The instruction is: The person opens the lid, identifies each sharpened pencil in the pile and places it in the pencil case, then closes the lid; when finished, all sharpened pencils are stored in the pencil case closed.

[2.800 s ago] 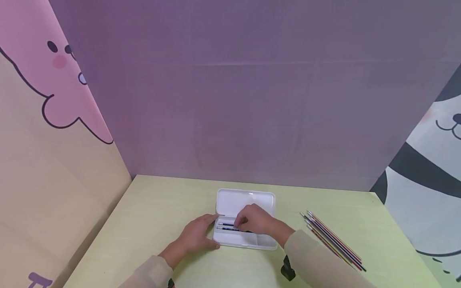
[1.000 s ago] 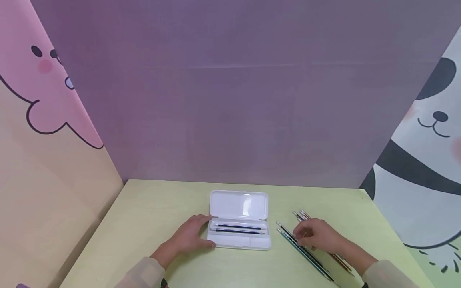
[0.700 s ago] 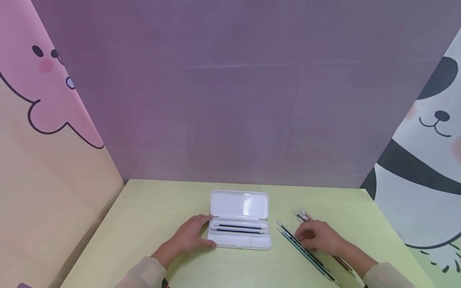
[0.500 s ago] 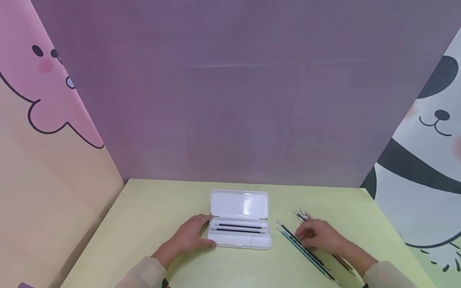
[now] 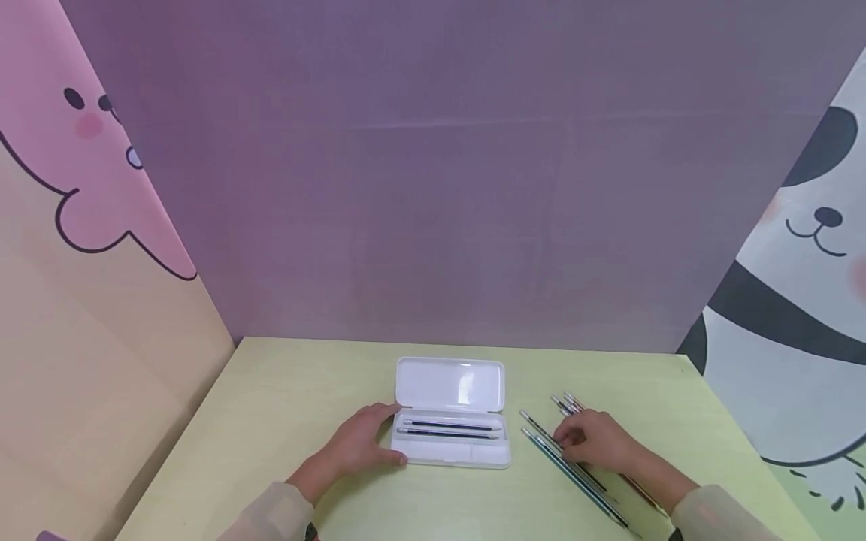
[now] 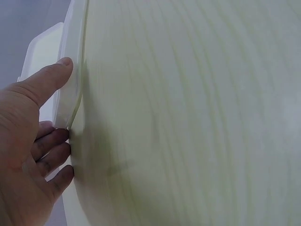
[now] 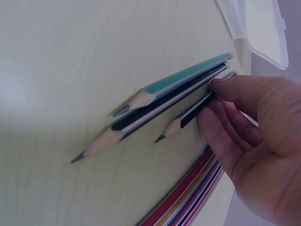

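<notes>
An opened white pencil case (image 5: 449, 385) lies mid-table, its lid folded back. Two dark pencils (image 5: 448, 433) rest lengthwise in its rear compartment. My left hand (image 5: 357, 442) holds the case's left end, thumb on the front wall and fingers round the corner. To the right, my right hand (image 5: 598, 443) pinches a black-and-white pencil (image 7: 192, 111) between thumb and fingers. A teal pencil (image 7: 188, 74) and another black-striped pencil (image 7: 160, 104) lie close beside it, tips towards the person. The hand hides part of the held pencil in the head view.
Several more pencils (image 7: 181, 188), red, orange and striped, lie beneath and beyond my right hand. The pale table (image 5: 304, 368) ends at a purple backdrop (image 5: 440, 225), with cartoon-printed panels at both sides.
My right hand has moved from the case to the pencils on the right, which are now spread apart. Lately the pinched pencil has separated slightly from its neighbours. My left hand stays at the case.
</notes>
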Demonstrator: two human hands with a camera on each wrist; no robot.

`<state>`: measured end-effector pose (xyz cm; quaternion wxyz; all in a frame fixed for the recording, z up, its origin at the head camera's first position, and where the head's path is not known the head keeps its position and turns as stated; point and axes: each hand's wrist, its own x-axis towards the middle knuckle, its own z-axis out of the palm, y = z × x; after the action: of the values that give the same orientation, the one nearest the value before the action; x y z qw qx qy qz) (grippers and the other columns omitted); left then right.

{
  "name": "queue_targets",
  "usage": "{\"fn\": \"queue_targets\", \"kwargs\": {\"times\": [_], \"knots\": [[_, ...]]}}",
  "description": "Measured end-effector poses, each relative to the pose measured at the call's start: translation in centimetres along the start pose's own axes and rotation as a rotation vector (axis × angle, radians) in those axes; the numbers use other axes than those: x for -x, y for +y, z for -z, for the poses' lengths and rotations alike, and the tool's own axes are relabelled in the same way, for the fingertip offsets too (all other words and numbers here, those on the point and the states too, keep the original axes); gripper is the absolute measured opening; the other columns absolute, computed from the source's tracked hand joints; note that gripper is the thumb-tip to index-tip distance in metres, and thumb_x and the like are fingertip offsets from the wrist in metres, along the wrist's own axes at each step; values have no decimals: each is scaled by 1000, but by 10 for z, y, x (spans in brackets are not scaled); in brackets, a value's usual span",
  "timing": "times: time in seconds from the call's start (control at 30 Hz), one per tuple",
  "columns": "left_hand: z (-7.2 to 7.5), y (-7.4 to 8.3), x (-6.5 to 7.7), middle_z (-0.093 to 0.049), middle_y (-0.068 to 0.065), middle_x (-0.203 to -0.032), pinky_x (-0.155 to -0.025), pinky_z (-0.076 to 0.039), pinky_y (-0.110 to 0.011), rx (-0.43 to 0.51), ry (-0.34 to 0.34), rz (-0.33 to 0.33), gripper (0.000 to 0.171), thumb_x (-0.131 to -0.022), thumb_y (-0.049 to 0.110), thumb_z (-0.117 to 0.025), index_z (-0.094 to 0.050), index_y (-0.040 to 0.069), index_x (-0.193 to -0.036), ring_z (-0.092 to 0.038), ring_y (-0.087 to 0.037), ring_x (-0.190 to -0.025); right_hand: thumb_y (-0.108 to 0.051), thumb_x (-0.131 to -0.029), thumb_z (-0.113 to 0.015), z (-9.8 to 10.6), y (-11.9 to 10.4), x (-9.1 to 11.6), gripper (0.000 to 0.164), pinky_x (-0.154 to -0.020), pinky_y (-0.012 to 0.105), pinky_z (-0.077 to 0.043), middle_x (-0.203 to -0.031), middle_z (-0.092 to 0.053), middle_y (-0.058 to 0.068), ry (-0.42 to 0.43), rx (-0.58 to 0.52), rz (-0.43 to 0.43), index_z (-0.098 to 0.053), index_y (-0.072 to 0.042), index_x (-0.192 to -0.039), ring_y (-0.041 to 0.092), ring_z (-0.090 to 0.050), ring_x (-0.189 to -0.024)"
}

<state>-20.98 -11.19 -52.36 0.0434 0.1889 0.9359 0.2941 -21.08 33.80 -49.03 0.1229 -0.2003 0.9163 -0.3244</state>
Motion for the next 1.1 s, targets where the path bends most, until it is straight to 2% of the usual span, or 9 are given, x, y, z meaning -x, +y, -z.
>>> {"fn": "queue_targets", "kwargs": {"times": [0.27, 0.5, 0.6, 0.73, 0.9, 1.1], "knots": [[-4, -3, 0, -54, -13, -151, -117, -40, -56, 9, -3, 11, 94, -75, 48, -88, -49, 9, -151, -47, -37, -141, -5, -83, -77, 1, -3, -2, 20, -59, 22, -52, -82, -67, -2, 2, -3, -2, -75, -5, -102, 5, -56, -71], [-1, -1, 1, -55, -11, -150, -117, -41, -56, 5, 0, 15, 94, -74, 48, -88, -50, 11, -151, -48, -35, -140, -4, -90, -72, 9, -24, -13, 22, -54, 33, -59, -86, -66, 3, -2, -76, 4, -72, -1, -111, 10, -59, -70], [0, -2, 1, -56, -10, -148, -116, -41, -55, 0, 2, 4, 93, -73, 48, -89, -51, 11, -150, -49, -34, -139, -4, -91, -71, 11, -39, -23, 22, -53, 33, -59, -84, -66, 4, -11, -92, 31, -72, 0, -113, 9, -58, -67], [2, -3, 1, -57, -9, -146, -116, -41, -55, 2, 6, -15, 92, -72, 47, -89, -52, 11, -148, -49, -33, -138, 0, -89, -70, 8, -58, -41, 21, -55, 26, -55, -82, -66, 2, -17, -80, 110, -73, 1, -110, 6, -56, -63], [2, -5, -1, -57, -7, -145, -116, -42, -54, -5, 8, -26, 92, -71, 49, -89, -53, 12, -148, -49, -32, -138, 2, -87, -70, -4, -80, -65, 18, -67, 21, -54, -84, -68, 0, -26, -45, 194, -76, -3, -103, 8, -59, -74], [0, -7, -5, -58, -7, -146, -116, -42, -52, -14, 7, -29, 92, -71, 49, -89, -53, 13, -148, -49, -31, -138, -1, -90, -68, -22, -99, -93, 17, -72, 22, -56, -88, -71, 1, -70, -34, 229, -77, -6, -103, 9, -61, -78]]}}
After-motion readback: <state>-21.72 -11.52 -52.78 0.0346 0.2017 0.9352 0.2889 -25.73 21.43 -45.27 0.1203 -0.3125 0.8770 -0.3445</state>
